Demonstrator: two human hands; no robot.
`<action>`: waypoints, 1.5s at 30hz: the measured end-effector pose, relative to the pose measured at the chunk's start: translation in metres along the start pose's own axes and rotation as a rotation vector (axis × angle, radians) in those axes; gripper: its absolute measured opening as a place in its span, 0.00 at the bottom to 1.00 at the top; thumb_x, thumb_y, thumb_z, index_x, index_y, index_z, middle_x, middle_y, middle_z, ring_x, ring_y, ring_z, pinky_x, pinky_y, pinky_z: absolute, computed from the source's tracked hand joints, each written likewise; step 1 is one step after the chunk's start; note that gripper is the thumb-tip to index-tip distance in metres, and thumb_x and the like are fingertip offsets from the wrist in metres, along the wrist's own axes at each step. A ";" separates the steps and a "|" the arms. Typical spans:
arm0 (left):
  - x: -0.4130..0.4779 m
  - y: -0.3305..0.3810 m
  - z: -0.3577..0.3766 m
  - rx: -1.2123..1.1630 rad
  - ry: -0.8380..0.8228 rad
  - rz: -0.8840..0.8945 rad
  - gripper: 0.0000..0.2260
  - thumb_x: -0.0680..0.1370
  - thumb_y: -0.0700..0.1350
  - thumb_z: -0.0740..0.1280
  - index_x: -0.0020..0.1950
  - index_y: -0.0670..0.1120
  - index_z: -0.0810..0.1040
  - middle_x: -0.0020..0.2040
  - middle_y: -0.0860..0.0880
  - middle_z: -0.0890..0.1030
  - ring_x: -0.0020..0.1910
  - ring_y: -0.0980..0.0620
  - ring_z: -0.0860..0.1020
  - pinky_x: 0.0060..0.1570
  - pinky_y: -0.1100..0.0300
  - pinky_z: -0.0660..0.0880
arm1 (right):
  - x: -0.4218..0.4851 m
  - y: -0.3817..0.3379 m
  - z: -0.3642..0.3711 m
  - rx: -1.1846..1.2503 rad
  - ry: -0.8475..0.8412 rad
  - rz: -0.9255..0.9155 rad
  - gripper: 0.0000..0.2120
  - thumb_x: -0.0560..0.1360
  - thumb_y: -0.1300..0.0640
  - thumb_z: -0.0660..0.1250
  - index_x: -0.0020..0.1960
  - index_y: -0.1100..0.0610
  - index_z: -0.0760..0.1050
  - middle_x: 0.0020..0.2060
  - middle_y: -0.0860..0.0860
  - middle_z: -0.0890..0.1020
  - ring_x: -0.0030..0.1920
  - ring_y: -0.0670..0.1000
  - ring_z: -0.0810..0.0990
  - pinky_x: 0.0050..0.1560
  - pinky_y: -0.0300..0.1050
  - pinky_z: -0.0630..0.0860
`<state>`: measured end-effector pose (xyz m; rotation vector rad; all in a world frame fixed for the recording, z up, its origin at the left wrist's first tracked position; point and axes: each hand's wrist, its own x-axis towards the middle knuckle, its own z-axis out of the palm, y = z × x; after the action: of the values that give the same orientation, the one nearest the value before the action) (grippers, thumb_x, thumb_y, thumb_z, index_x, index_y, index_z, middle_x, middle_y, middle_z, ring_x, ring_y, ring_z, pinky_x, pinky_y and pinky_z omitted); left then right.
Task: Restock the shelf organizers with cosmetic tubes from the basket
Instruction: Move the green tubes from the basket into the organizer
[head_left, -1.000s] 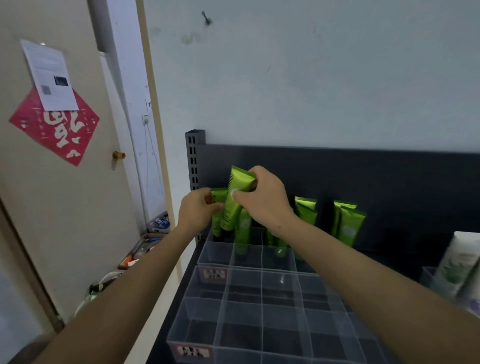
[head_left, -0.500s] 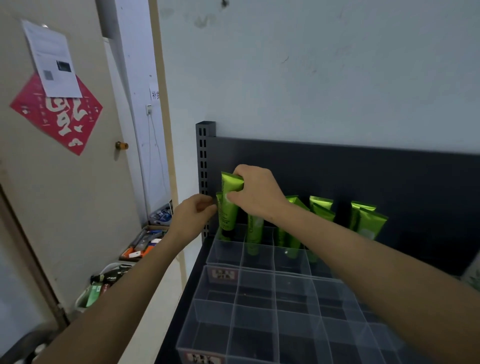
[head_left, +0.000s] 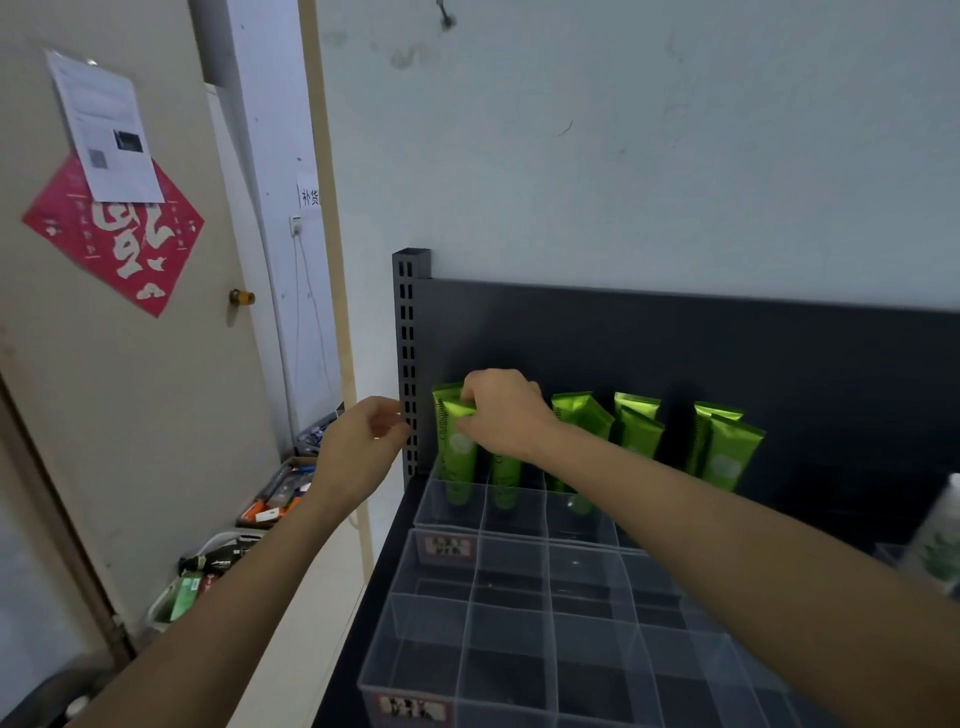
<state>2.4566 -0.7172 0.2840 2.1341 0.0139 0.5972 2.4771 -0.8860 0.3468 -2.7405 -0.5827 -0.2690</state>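
Lowered since a moment ago, the green cosmetic tube (head_left: 460, 447) now stands in the rear clear organizer's (head_left: 519, 514) leftmost compartment, pinched by the right hand (head_left: 506, 410), while the loosely curled, empty left hand (head_left: 358, 447) hovers beside the slotted shelf upright (head_left: 408, 364).

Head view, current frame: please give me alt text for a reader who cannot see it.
The right hand grips the top of a green tube standing in the far-left compartment of the clear organizer on a dark shelf. The left hand hovers empty beside the shelf post; more green tubes stand along the back row.
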 end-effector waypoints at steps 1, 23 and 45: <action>-0.001 0.003 -0.001 -0.009 0.013 0.001 0.13 0.76 0.43 0.66 0.61 0.44 0.77 0.52 0.49 0.81 0.52 0.51 0.78 0.52 0.51 0.77 | -0.001 0.000 -0.002 0.003 0.013 -0.001 0.06 0.73 0.60 0.65 0.50 0.58 0.75 0.46 0.53 0.79 0.47 0.54 0.76 0.53 0.49 0.68; -0.090 0.143 0.014 0.103 -0.097 0.404 0.13 0.74 0.50 0.69 0.58 0.50 0.78 0.51 0.56 0.79 0.50 0.60 0.76 0.51 0.62 0.72 | -0.172 0.075 -0.098 0.277 0.338 0.070 0.21 0.73 0.55 0.71 0.64 0.54 0.72 0.54 0.48 0.79 0.55 0.45 0.76 0.54 0.37 0.72; -0.347 0.353 0.288 -0.137 -0.865 0.741 0.18 0.74 0.52 0.69 0.63 0.50 0.75 0.55 0.56 0.76 0.51 0.64 0.73 0.50 0.73 0.69 | -0.574 0.313 -0.128 0.312 0.636 0.776 0.14 0.71 0.56 0.73 0.55 0.55 0.78 0.47 0.45 0.81 0.49 0.46 0.81 0.50 0.32 0.75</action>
<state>2.1990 -1.2288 0.2748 2.0619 -1.2847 0.0182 2.0787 -1.4087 0.2383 -2.1797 0.5472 -0.7215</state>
